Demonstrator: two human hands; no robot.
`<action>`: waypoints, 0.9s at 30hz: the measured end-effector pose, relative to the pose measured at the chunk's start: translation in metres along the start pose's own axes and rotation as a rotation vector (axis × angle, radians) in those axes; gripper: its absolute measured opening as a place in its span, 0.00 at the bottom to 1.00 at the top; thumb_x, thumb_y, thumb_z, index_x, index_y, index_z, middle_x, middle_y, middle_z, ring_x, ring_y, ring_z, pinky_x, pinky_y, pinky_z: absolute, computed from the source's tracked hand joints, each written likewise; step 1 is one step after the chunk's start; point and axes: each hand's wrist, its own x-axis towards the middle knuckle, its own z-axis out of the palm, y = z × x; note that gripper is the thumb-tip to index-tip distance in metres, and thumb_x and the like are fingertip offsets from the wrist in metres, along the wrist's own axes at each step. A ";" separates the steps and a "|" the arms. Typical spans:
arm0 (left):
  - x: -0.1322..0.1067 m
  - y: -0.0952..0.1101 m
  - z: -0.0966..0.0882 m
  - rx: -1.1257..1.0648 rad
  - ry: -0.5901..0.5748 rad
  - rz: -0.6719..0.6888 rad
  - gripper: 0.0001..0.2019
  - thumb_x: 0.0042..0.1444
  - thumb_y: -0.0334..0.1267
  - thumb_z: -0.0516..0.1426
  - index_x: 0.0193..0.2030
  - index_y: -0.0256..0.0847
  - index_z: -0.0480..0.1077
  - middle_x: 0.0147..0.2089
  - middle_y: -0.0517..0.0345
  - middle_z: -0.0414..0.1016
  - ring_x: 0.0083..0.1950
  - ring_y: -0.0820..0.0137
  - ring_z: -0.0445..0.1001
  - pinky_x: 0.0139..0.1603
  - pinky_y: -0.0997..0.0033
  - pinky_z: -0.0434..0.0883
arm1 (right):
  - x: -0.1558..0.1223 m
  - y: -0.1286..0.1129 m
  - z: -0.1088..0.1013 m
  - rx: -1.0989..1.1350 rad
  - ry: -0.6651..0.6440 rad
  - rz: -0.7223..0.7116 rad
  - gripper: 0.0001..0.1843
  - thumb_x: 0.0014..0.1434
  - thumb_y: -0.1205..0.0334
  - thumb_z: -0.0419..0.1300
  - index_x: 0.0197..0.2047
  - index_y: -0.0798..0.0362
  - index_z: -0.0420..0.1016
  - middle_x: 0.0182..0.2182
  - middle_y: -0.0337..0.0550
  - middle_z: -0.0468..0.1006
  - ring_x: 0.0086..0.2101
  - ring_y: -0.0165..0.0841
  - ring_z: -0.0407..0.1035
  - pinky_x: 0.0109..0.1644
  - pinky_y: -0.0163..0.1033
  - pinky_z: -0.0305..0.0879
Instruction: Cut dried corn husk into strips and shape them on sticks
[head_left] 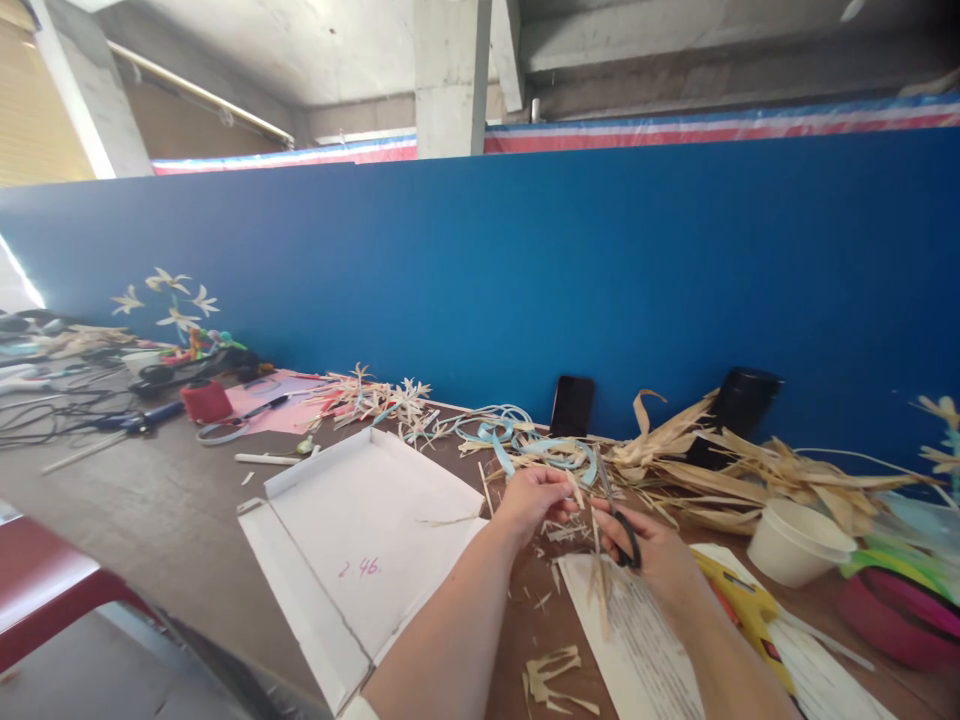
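My left hand [534, 500] pinches a thin dried husk strip [576, 490] above the brown table [165, 510]. My right hand [654, 555] grips black-handled scissors [616, 515], whose blades point up toward that strip. The two hands sit close together over husk scraps [559, 680] and a printed paper sheet [645, 640]. Left of my left forearm lies a flattened white cardboard box [360, 550] with pink writing.
A pile of dried husks [720, 465] and blue ribbon loops [517, 440] lie behind my hands. Two dark phones [572, 405] lean on the blue partition [480, 280]. A white cup [795, 540], yellow glue gun [739, 600], red spool [205, 400] and husk flowers [172, 300] surround them.
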 end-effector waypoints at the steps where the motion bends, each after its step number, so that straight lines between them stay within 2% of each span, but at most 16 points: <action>1: 0.000 0.000 0.000 -0.010 0.012 0.006 0.17 0.36 0.43 0.66 0.29 0.32 0.71 0.27 0.54 0.72 0.25 0.76 0.69 0.23 0.79 0.65 | 0.000 0.001 0.000 -0.012 -0.013 0.000 0.28 0.44 0.48 0.66 0.46 0.56 0.77 0.20 0.38 0.72 0.23 0.29 0.61 0.28 0.36 0.57; 8: 0.001 0.001 -0.003 -0.108 0.065 0.023 0.17 0.35 0.42 0.67 0.30 0.33 0.71 0.25 0.58 0.70 0.25 0.77 0.67 0.22 0.79 0.65 | -0.006 -0.005 0.003 -0.067 -0.104 0.053 0.27 0.46 0.48 0.65 0.47 0.53 0.77 0.19 0.36 0.71 0.23 0.29 0.60 0.28 0.36 0.55; 14: 0.001 0.002 -0.002 -0.130 0.082 0.013 0.18 0.35 0.42 0.67 0.30 0.33 0.71 0.25 0.57 0.70 0.26 0.77 0.67 0.23 0.79 0.66 | -0.006 -0.002 0.003 -0.139 -0.226 0.026 0.25 0.49 0.48 0.62 0.47 0.53 0.77 0.19 0.35 0.69 0.22 0.28 0.59 0.27 0.35 0.54; 27: 0.001 0.002 -0.001 -0.105 0.102 0.003 0.19 0.34 0.45 0.67 0.29 0.33 0.69 0.25 0.58 0.70 0.26 0.77 0.68 0.24 0.78 0.66 | -0.010 -0.010 0.004 -0.192 -0.224 0.011 0.24 0.49 0.46 0.61 0.44 0.54 0.78 0.15 0.33 0.64 0.21 0.29 0.55 0.27 0.36 0.49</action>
